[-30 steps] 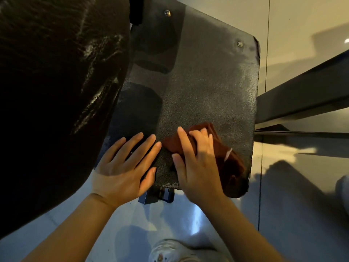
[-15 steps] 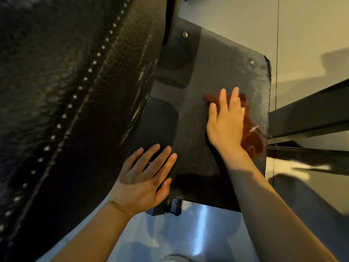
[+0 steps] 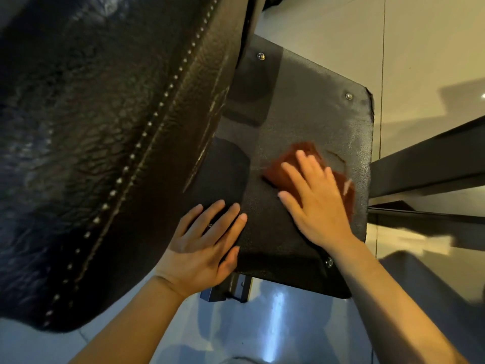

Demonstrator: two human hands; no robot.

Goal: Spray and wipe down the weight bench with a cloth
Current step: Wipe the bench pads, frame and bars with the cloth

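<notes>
The weight bench shows as a large black leather pad (image 3: 105,143) with a stitched seam on the left and a flat textured black plate (image 3: 309,111) beside it, fixed with bolts at its corners. A rust-brown cloth (image 3: 280,172) lies on the plate. My right hand (image 3: 315,203) presses flat on the cloth with fingers spread, slightly blurred. My left hand (image 3: 204,245) rests flat on the plate's near left corner, next to the pad's edge, and holds nothing.
A dark metal frame beam (image 3: 430,158) runs off to the right of the plate. A black bracket (image 3: 225,290) sticks out under the plate's near edge. Glossy pale floor tiles (image 3: 328,30) surround the bench. No spray bottle is in view.
My right hand slid the cloth from the plate's near edge up along its right side, then back toward the middle. My left hand kept its place on the near left corner.
</notes>
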